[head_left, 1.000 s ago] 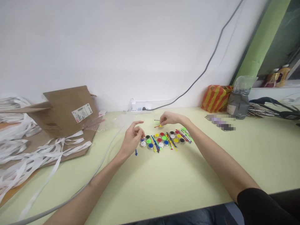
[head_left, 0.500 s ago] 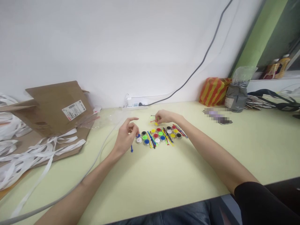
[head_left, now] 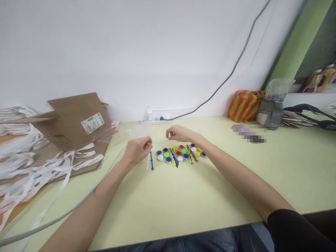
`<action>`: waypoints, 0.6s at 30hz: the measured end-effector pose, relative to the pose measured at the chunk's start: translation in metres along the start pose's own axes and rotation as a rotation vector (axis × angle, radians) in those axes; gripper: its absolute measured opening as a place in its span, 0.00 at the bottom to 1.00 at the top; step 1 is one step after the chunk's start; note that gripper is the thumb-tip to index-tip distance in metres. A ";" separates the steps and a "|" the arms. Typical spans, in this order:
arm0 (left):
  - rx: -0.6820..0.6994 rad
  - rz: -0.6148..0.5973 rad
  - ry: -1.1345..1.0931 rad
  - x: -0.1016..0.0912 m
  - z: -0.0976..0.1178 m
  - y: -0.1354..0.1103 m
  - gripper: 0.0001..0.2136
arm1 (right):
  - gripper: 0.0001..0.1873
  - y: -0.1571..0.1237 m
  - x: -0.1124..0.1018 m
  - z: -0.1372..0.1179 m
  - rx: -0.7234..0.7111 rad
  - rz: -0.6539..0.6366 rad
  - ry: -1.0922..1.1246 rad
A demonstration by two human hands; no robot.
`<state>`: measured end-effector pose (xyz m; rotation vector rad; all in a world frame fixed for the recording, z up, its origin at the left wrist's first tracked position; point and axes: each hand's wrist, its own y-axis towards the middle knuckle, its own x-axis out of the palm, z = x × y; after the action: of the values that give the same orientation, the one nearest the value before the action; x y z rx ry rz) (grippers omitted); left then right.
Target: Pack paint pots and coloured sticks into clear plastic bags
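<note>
My left hand (head_left: 138, 149) is closed just above the table, its fingers curled together; anything inside is hidden. Below its fingertips lie a blue arrow-ended stick (head_left: 151, 161) and a white stick (head_left: 147, 163), side by side. My right hand (head_left: 181, 133) hovers behind the coloured pieces, fingers bent down and thumb close to them; I cannot make out anything held. In front of it sit several small round clear pieces with coloured centres, among them a blue one (head_left: 168, 159) and a white one (head_left: 160, 158). Bundles of thin coloured sticks (head_left: 173, 158) lie between them. My right forearm covers the right end.
An open cardboard box (head_left: 76, 122) and tangled white straps (head_left: 57, 168) take up the left side. A grey cable (head_left: 86, 200) crosses the table there. By the wall are a power strip (head_left: 157, 119), a striped bag (head_left: 244, 106) and a grey bag (head_left: 270, 113). A blurred phone-like object (head_left: 249, 134) lies right.
My left hand has drawn back left from the round pieces and closed, uncovering the white stick. My right hand has lifted off a yellow piece and moved slightly left. The view has shifted a little.
</note>
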<state>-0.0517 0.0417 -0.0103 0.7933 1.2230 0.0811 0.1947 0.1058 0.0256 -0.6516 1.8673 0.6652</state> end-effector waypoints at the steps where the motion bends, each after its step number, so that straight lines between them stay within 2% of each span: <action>1: 0.014 -0.029 0.024 0.000 -0.001 0.000 0.08 | 0.08 0.001 0.002 -0.010 -0.033 -0.043 0.027; 5: 0.028 -0.098 0.077 0.000 -0.002 0.001 0.09 | 0.09 0.007 0.021 -0.040 -0.114 -0.184 0.019; 8: 0.009 -0.109 0.073 0.001 -0.003 0.001 0.09 | 0.09 0.012 0.037 -0.049 -0.180 -0.163 -0.107; 13: -0.029 -0.057 0.022 0.003 -0.004 0.000 0.10 | 0.11 0.015 0.045 -0.045 -0.177 -0.090 -0.207; 18: -0.027 -0.068 -0.020 0.005 -0.004 -0.001 0.10 | 0.12 0.014 0.045 -0.036 -0.148 -0.054 -0.212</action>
<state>-0.0531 0.0452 -0.0151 0.7265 1.2266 0.0339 0.1466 0.0837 -0.0014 -0.6955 1.6106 0.8108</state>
